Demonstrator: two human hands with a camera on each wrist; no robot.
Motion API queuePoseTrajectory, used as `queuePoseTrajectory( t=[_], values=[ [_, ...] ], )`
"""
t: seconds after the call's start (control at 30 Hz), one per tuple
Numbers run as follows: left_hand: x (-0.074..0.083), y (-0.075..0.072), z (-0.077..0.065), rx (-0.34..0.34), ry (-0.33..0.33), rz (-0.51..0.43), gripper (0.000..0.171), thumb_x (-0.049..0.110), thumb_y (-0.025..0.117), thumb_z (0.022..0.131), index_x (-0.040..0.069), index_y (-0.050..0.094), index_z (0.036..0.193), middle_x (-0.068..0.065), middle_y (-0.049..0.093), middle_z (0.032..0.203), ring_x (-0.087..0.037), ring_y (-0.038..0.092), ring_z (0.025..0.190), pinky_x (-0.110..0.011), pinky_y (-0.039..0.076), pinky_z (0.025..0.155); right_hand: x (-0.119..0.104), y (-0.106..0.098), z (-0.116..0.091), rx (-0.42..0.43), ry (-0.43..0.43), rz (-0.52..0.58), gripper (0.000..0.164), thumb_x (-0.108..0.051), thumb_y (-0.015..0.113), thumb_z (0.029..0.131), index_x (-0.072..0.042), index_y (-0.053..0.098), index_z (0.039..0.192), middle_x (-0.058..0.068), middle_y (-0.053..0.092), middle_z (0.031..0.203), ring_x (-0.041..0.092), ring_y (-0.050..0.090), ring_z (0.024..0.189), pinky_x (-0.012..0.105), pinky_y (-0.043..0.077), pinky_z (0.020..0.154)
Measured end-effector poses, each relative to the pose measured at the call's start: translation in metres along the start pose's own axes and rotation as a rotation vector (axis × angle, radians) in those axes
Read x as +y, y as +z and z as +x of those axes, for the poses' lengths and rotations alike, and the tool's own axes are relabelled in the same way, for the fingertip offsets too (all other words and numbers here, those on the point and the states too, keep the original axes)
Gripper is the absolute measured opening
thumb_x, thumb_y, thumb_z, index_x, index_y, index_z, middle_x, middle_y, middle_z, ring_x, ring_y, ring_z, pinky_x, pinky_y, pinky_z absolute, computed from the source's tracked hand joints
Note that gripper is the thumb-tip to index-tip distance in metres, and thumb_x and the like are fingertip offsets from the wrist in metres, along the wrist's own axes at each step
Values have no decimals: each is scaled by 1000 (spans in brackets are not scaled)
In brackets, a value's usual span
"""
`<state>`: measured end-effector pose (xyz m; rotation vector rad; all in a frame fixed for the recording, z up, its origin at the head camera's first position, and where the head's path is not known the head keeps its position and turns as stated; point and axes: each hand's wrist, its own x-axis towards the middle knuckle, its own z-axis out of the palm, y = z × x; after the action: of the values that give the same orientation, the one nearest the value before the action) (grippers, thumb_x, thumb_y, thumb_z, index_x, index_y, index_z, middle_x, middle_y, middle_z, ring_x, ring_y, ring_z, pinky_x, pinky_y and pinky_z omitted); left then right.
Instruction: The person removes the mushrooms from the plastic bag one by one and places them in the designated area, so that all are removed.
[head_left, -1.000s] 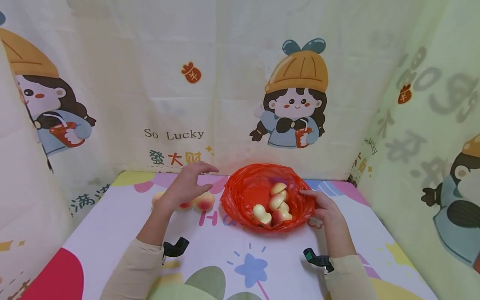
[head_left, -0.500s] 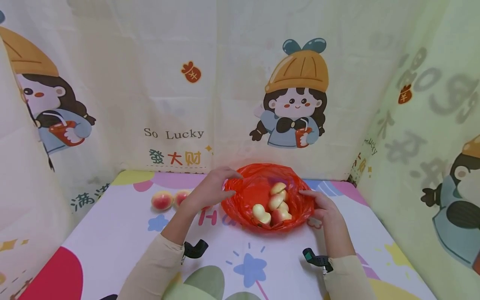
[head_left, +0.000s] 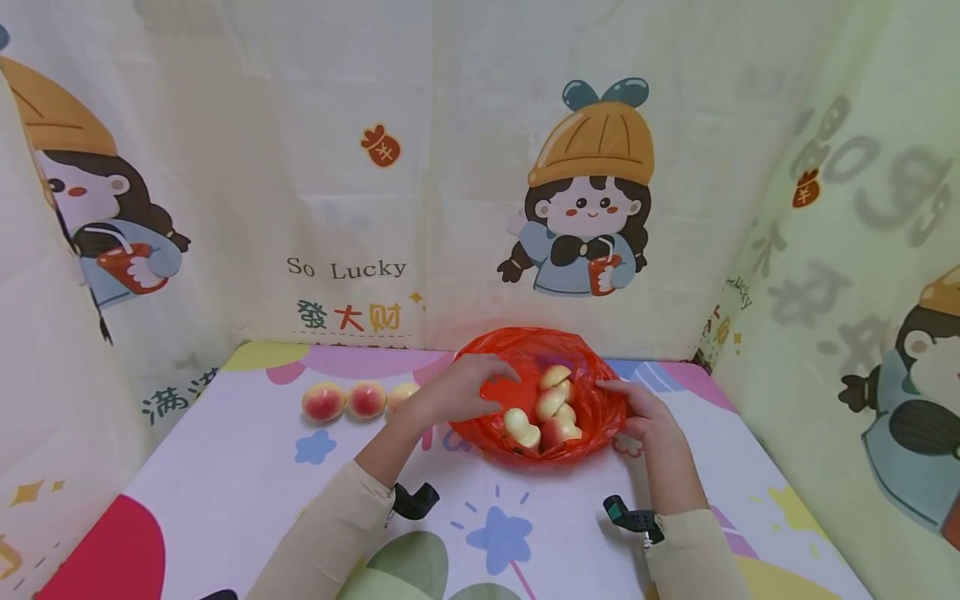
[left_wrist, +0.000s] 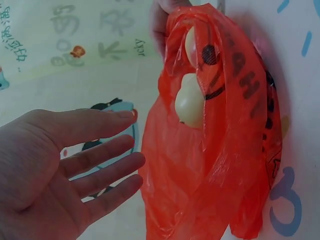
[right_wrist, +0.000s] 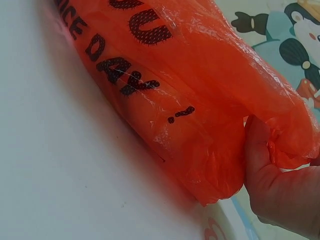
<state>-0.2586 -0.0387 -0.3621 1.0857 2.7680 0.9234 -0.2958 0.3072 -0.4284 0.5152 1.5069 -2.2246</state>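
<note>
A red plastic bag (head_left: 525, 342) stands with its mouth spread wide. Inside are several pale yellow, rounded fruits (head_left: 551, 406), some blushed red; the left wrist view shows one pale fruit (left_wrist: 190, 101) at the bag's mouth. My left hand (head_left: 465, 392) reaches over the bag's left side, fingers extended and apart with nothing in them. In the left wrist view, the fingertips of this hand (left_wrist: 85, 170) are right by the bag's edge. My right hand (head_left: 648, 408) pinches the right rim, its thumb (right_wrist: 257, 145) against the crumpled plastic.
Three peaches lie in a row left of the bag: a left peach (head_left: 323, 402), a middle peach (head_left: 367, 400), and a right peach (head_left: 402, 395) partly covered by my left hand. A printed cloth (head_left: 495, 475) covers the table; patterned curtains (head_left: 480, 208) rise behind and at both sides.
My left hand has moved right, from above the peaches to over the bag's left side, uncovering the left and middle peaches. The right hand stays at the bag's right rim.
</note>
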Motion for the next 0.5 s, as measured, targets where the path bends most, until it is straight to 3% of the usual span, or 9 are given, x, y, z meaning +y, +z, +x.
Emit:
queuePoseTrajectory(
  t=[0.27,0.5],
  values=[
    [6,10,11,-83,-11,34,41,12,78,92,21,70,131,3,65,138,-22,52,138,-41,55,106,-2,1,0,17,7,6,55,-26,76,96,-21,44,140,-1,63,123,18,62,116,38,59,99],
    [9,18,22,-167,10,27,44,14,80,91,21,69,133,1,66,137,-22,54,136,-33,59,96,-1,1,1,16,20,0,54,-26,75,96,-21,43,140,-1,64,122,19,64,115,38,60,98]
  ],
)
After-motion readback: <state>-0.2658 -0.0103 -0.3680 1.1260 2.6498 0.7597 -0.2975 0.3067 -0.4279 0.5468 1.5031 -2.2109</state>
